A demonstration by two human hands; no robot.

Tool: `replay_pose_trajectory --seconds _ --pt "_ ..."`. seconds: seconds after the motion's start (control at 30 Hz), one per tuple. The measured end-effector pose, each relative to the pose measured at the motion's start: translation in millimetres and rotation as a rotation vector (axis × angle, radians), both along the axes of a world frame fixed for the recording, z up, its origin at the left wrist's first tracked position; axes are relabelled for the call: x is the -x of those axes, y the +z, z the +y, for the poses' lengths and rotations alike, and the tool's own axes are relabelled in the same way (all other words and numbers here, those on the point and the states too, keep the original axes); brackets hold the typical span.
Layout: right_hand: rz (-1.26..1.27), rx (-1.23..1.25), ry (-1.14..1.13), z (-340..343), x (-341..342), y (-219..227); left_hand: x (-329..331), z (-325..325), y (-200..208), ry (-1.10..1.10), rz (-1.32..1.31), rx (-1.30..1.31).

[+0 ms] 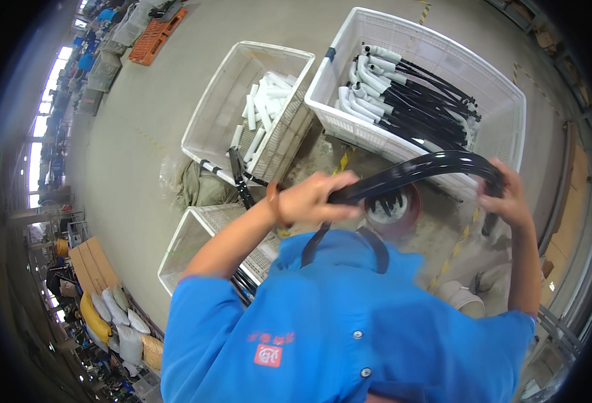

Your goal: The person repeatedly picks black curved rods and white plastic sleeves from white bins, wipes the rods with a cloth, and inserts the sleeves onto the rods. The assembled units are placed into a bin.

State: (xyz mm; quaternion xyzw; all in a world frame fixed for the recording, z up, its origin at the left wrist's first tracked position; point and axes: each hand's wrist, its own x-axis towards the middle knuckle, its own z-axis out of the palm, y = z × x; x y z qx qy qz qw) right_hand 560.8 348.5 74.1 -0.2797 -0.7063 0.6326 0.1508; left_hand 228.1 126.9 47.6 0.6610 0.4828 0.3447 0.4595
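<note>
A thick, glossy black curved tube [417, 170] is held up in front of me by both hands. My left hand [315, 197] is closed around its left end, with the fingers and thumb pointing along it. At the bent right end, my right hand [511, 195] is closed on the tube, and the tip hangs below my fingers. Beneath the tube stands a round reddish bucket [415, 216] holding dark pieces and something pale. Beyond it, a large white crate [490, 60] holds many black tubes with white sleeved ends [372, 75].
Left of that crate, another white crate [205, 111] contains short white sleeves [261, 104]. A black tool [240, 178] hangs at its near corner, close to my left forearm. A third white crate [182, 245] stands by my left elbow. A pale bucket [462, 299] sits near my right arm.
</note>
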Motion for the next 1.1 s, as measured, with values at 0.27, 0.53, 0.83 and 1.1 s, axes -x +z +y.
replay_pose_trajectory --seconds 0.27,0.53,0.83,1.1 --pt "-0.229 -0.629 0.196 14 153 -20 -4 -69 -2 0.493 -0.375 0.506" --pt "-0.17 -1.328 0.998 -36 357 13 108 -54 -36 0.394 -0.655 0.629" --pt "0.02 -1.371 1.428 -116 598 -91 283 -90 -112 0.65 -0.909 0.803" --pt "0.127 -1.115 0.486 -15 781 -251 393 -200 -210 1.494 -0.885 0.713"
